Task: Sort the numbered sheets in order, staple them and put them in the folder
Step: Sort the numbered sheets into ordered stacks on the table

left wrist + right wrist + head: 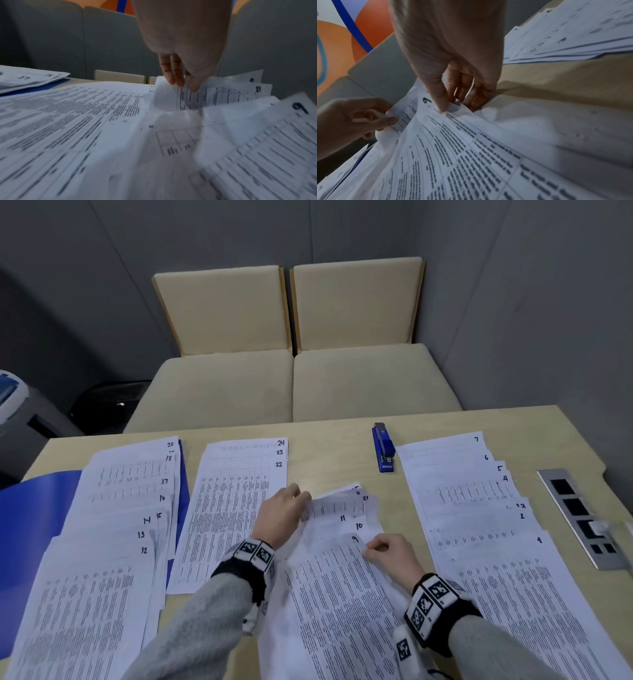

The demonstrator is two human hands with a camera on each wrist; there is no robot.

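Numbered sheets lie in four groups on the wooden table [329,460]. Sheets 12 to 20 [120,508] fan over the blue folder [27,525] at the left. Sheets 22 to 24 [236,498] lie beside them, and sheets 1 to 7 [479,508] are at the right. In the centre stack, sheet 9 [342,594] lies on top, above 10 and 11. My right hand [371,549] pinches sheet 9's top right corner [452,108]. My left hand [303,496] pinches the curled left edge of sheet 21 [223,94], further back in that stack. A blue stapler [384,447] lies behind.
Two cream chairs [291,385] stand past the far table edge. A metal socket panel [579,515] is set into the table at the right. A grey machine [13,405] stands off the table's left corner.
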